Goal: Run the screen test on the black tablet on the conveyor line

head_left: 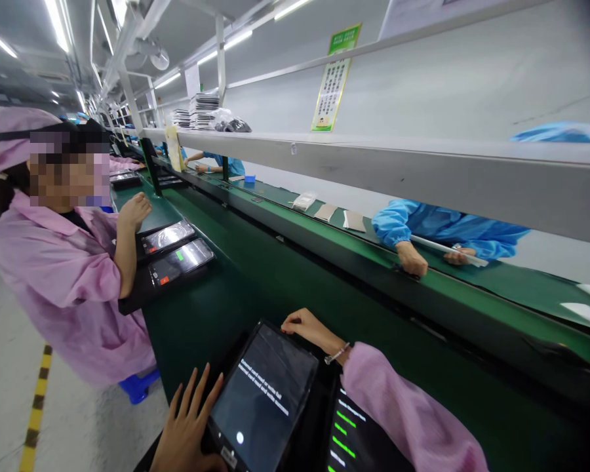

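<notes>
A tablet lies in front of me, its lit screen showing white text about an external card read or write fail. My left hand rests along its left edge, fingers spread, the thumb low near the bottom corner. At the tablet's far right corner, my right hand has its thumb and fingers pinched together; whatever they hold, if anything, is too small to make out. Under my right forearm is a second tablet with green and white lines of text, partly covered by the pink sleeve.
To the left, a co-worker in pink sits by two tablets on the green bench. Across the raised channel, a person in blue sleeves works below a long shelf. Flat pieces lie on the far side.
</notes>
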Available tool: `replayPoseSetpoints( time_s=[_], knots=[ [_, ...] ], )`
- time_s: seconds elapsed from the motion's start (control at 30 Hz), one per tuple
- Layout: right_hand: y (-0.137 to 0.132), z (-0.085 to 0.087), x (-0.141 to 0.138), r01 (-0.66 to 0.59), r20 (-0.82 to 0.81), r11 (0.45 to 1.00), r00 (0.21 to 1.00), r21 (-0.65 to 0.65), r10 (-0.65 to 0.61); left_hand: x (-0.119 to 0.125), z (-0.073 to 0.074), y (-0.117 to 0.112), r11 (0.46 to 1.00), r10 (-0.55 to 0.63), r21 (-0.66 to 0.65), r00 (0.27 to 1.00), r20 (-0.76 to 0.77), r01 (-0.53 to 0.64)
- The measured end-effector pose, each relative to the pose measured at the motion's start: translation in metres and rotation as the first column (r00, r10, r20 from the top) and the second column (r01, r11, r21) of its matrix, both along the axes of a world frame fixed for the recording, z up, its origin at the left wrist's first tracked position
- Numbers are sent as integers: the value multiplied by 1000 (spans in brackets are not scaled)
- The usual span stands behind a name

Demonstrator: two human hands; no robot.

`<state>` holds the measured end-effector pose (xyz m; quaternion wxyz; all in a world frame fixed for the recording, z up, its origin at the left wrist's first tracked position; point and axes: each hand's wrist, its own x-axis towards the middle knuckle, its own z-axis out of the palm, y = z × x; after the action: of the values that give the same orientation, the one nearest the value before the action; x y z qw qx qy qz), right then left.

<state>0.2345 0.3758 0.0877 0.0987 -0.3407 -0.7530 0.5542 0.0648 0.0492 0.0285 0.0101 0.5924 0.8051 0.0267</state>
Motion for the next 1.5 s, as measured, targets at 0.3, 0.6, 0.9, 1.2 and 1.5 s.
replayPoseSetpoints(
  time_s=[0.3,0.6,0.9,1.2,1.5],
  knots=[
    [-7,9,4,25,-4,999,1000,-23,-25,-4,-1,-2,1000,-16,15,999,34,15],
    [-10,9,3,55,61,996,997,-64,-51,-1,1,-3,1000,-3,23,999,32,2],
    [-9,7,2,49,29,997,998,-61,-47,3,12,3,998,41,-41,997,59,-39],
    [-8,7,3,42,-24,998,999,-38,-43,7,26,7,974,110,-211,988,109,-85],
    [-13,2,3,65,-16,998,998,12,-65,8,29,9,971,114,-223,989,93,-90]
  ],
)
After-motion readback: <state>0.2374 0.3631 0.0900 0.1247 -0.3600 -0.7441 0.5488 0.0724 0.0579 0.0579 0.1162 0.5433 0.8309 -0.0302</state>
